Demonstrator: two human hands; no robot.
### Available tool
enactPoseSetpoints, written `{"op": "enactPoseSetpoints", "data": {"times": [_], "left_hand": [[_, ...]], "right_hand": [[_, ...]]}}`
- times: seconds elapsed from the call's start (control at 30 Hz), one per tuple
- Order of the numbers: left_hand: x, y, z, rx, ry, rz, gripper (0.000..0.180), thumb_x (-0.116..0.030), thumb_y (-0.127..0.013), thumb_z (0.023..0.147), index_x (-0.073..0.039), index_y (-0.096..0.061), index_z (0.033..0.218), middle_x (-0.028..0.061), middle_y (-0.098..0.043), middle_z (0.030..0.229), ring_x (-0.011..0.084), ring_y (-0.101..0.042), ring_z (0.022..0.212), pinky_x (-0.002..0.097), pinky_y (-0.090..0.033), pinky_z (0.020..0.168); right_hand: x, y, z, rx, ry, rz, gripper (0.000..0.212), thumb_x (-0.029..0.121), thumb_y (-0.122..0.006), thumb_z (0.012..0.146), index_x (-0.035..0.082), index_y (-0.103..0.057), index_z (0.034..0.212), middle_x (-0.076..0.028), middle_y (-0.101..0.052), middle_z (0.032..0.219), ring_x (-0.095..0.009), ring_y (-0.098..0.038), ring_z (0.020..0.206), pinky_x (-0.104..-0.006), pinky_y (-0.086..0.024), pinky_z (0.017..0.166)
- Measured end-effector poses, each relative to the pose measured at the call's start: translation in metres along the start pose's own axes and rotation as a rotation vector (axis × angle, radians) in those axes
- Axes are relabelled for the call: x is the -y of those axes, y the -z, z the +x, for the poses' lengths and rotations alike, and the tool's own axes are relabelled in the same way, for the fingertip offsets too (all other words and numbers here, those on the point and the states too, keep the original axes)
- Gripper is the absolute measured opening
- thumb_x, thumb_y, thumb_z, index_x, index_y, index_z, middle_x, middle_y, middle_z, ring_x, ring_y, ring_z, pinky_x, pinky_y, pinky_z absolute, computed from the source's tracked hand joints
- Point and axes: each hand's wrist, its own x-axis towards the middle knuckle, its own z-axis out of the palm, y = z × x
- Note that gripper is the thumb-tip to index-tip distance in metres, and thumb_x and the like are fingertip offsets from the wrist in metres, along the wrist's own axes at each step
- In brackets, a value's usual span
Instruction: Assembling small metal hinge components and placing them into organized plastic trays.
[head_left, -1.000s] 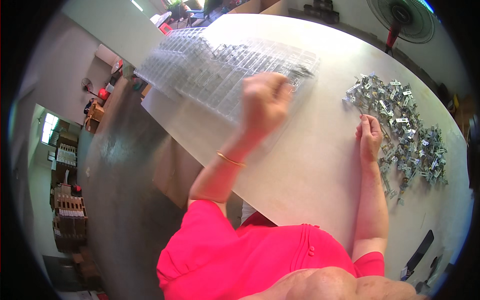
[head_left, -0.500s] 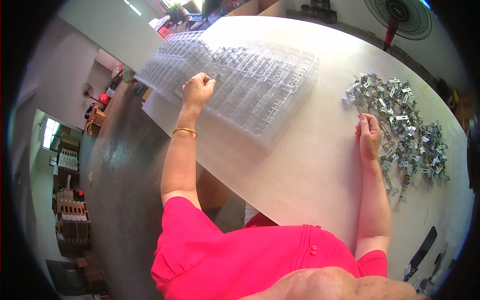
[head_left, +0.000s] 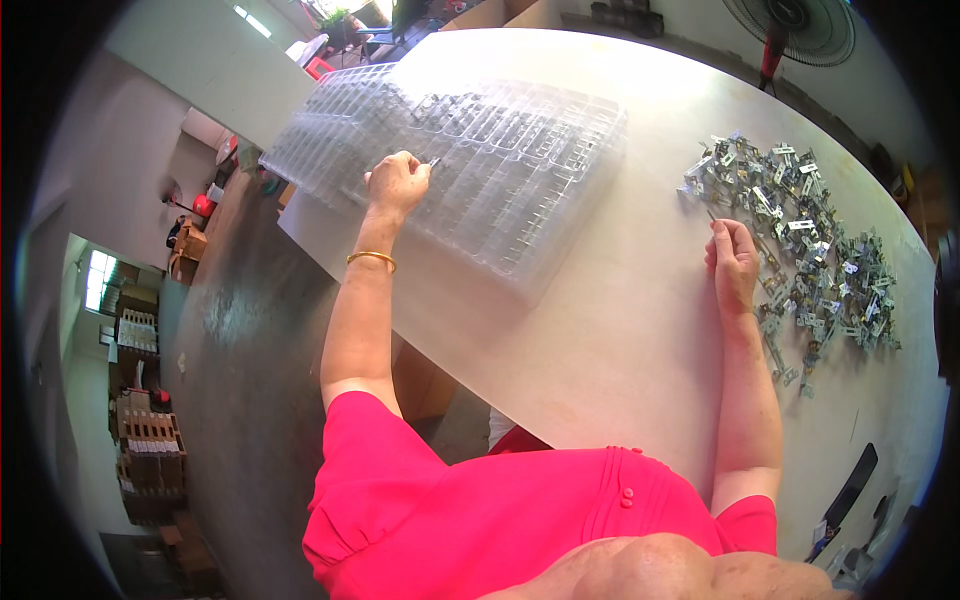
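Over clear trays (head_left: 545,235), left hand (head_left: 398,187), small part (head_left: 434,162)

My pale table is stretching out before me — clear trays (head_left: 500,255) are sitting toward its left, and a loose heap of metal parts (head_left: 800,240) is spreading at my right. Nearer me, bare tabletop (head_left: 620,340) is showing — a black strip (head_left: 850,485) is lying rightward.
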Motion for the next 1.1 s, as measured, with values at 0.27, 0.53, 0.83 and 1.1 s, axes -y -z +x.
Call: {"op": "enactPoseSetpoints", "data": {"times": [0.27, 0.53, 0.83, 1.1], "left_hand": [[-0.085, 0.032, -0.041, -0.288, -0.316, -0.126, 0.009, -0.017, -0.067, 0.085, -0.008, -0.069, 0.084, 0.0081, -0.068, 0.083, 0.0268, -0.065, 0.08, 0.0417, -0.045, 0.078], [-0.253, 0.004, -0.14, -0.219, -0.713, -0.529, 0.007, -0.005, -0.07, 0.083, -0.006, -0.067, 0.089, 0.0065, -0.066, 0.084, 0.0208, -0.062, 0.083, 0.0344, -0.044, 0.081], [-0.319, -0.096, -0.078, -0.07, -0.464, -0.633, 0.01, -0.012, -0.064, 0.084, -0.003, -0.069, 0.085, 0.0129, -0.067, 0.082, 0.0289, -0.064, 0.077, 0.0414, -0.049, 0.073], [-0.341, -0.149, -0.017, 0.241, -0.219, -0.403, 0.031, -0.03, -0.065, 0.079, -0.004, -0.069, 0.095, 0.0181, -0.07, 0.098, 0.0346, -0.066, 0.097, 0.0421, -0.05, 0.088]], "right_hand": [[-0.007, -0.003, 0.009, -0.048, 0.059, 0.117, 0.014, 0.02, -0.058, 0.099, 0.008, -0.064, 0.095, 0.001, -0.057, 0.069, -0.005, -0.05, 0.056, -0.0207, -0.041, 0.048], [-0.013, 0.003, 0.014, -0.154, 0.055, 0.258, 0.015, 0.023, -0.054, 0.102, 0.007, -0.053, 0.101, -0.002, -0.058, 0.07, -0.008, -0.053, 0.053, -0.0228, -0.043, 0.045], [-0.013, 0.0, 0.013, -0.163, 0.041, 0.275, 0.015, 0.021, -0.053, 0.101, 0.007, -0.053, 0.097, -0.002, -0.06, 0.068, -0.008, -0.054, 0.051, -0.0226, -0.043, 0.045], [-0.008, 0.0, 0.01, -0.167, 0.014, 0.242, 0.015, 0.021, -0.056, 0.1, 0.006, -0.056, 0.098, -0.003, -0.062, 0.068, -0.008, -0.056, 0.053, -0.0238, -0.046, 0.048]]}}
